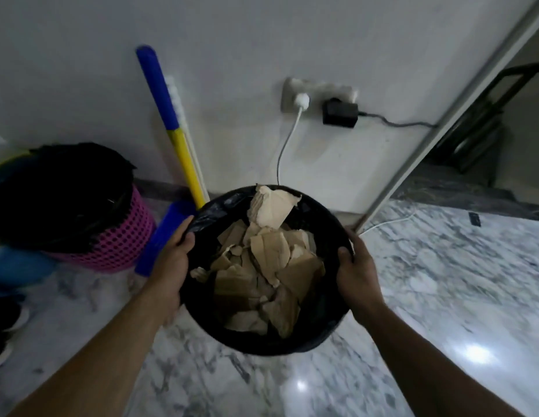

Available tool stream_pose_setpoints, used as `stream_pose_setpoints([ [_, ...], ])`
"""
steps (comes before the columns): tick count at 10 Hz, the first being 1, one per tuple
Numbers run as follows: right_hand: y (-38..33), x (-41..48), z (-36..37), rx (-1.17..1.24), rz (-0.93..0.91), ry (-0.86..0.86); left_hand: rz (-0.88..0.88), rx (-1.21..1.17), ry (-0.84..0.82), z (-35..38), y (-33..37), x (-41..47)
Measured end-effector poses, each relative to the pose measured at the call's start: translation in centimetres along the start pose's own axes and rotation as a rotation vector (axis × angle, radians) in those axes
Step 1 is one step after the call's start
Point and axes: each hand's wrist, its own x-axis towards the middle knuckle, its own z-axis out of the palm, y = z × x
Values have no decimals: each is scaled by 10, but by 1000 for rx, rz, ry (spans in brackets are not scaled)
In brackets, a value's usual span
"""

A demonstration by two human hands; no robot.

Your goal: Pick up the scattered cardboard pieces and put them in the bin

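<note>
A round bin [319,332] lined with a black bag sits in the middle of the view, held above the marble floor. Several torn brown cardboard pieces [262,266] fill it, and one pale crumpled piece [272,207] sticks up at the far rim. My left hand [172,260] grips the bin's left rim, thumb over the edge. On the opposite side my right hand [357,275] clasps the right rim. Both forearms reach in from the bottom corners.
A pink perforated basket [111,245] with a black bag stands at the left. A blue and yellow broom [172,124] leans on the white wall. A wall socket [319,94] holds a white plug and a black adapter. A metal door frame [443,115] runs diagonally at the right.
</note>
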Motion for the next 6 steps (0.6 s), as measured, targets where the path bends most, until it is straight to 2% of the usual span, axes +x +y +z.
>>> stream_pose_setpoints([
  [2,87,100,37,-76,-15,53,-29,8,-44,74,-61,106],
  [3,120,129,48,-114,-3,31,-39,0,-40,96,-84,131],
  [4,140,144,52,-179,-45,5,34,57,-27,105,-97,147],
  [5,127,149,44,-197,44,-121,24,150,-77,105,-80,149],
  [6,112,109,14,-271,94,-120,69,205,-59,82,-72,108],
])
